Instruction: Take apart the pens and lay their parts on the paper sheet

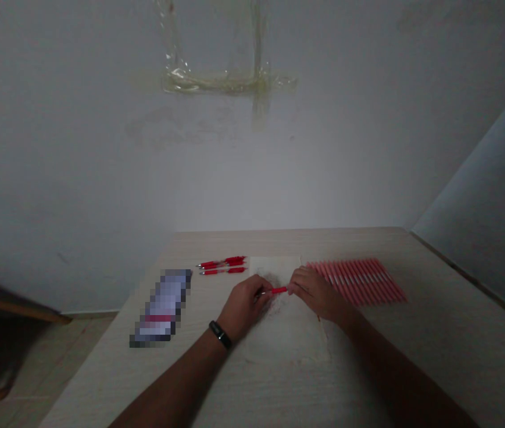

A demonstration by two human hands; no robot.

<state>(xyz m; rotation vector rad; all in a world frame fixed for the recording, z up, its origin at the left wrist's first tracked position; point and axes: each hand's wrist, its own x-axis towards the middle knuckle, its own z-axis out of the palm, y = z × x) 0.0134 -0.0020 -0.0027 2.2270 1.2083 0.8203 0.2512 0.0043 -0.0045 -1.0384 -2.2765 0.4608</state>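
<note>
Between my two hands lies a red pen (279, 289), held level over a pale sheet (285, 339) on the table. My left hand (247, 300), with a dark band on its wrist, is closed round the pen's left end. The fingers of my right hand (310, 288) pinch its right end, hiding that tip. To the left of the sheet lie several red pens (223, 270) with their tips pointing left. Right beside my right hand, many pinkish-red pens (359, 279) lie side by side in a slanted row.
A phone-like object (165, 306), blurred into blocks, lies at the table's left. The table (216, 386) meets a white wall (252, 172) at its back edge, with yellowed tape (216, 83) above. A dark piece of furniture (6, 339) stands on the floor at left.
</note>
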